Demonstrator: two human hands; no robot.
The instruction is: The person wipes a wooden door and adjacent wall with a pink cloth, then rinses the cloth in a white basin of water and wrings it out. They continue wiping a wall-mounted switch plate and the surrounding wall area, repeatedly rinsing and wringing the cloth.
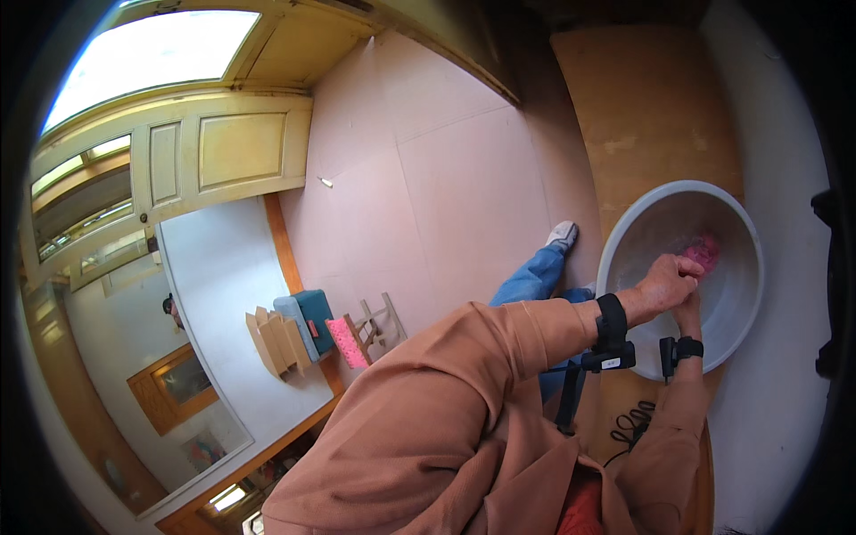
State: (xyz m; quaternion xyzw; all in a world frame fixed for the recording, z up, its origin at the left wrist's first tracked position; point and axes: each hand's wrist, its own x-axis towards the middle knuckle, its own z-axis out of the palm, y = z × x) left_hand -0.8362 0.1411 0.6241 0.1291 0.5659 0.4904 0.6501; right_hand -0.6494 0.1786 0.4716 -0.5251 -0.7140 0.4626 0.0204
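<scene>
A wet-looking pink cloth [702, 251] lies bunched inside a large whitish basin [610, 241]. My left hand [671, 282] has its fingers closed on the near end of the cloth, over the middle of the basin. Close against it, my right hand [687, 313] reaches in from the near side. Its fingers are mostly hidden behind the left hand, so its hold on the cloth does not show. Black straps with small devices circle both wrists. Some water seems to glisten around the cloth.
The basin stands on a brown wooden surface [655, 120] beside a pale wall [776, 134]. A coiled black cable [632, 424] lies near it. A pink-topped stool [348, 341], a teal box [313, 321] and a cardboard box [277, 338] stand off to the left.
</scene>
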